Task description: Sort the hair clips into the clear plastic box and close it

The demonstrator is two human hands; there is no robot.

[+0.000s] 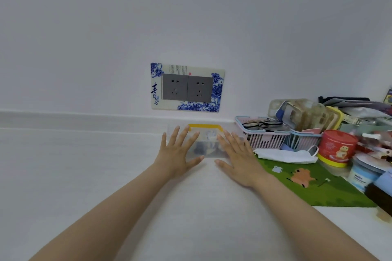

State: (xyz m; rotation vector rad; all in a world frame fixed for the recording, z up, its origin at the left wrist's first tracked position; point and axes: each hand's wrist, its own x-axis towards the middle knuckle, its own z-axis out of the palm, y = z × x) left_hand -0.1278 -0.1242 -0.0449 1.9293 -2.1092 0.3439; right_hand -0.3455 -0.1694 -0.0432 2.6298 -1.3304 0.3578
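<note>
Box (209, 146) lying crosswise, yellow latch (205, 126) toward wall (106, 48), hands (179, 154) (238, 160) flat atop

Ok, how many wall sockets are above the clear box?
2: the left socket and the right socket, side by side in one blue-patterned plate; none seem hidden.

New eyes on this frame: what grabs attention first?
The left hand and right hand lie flat, fingers straight, on the clear plastic box at centre, its yellow latch toward the wall. A blue-flowered socket plate stands out on that white wall; at right, clutter piles up around a green mat, with a red tin and pink basket.
</note>
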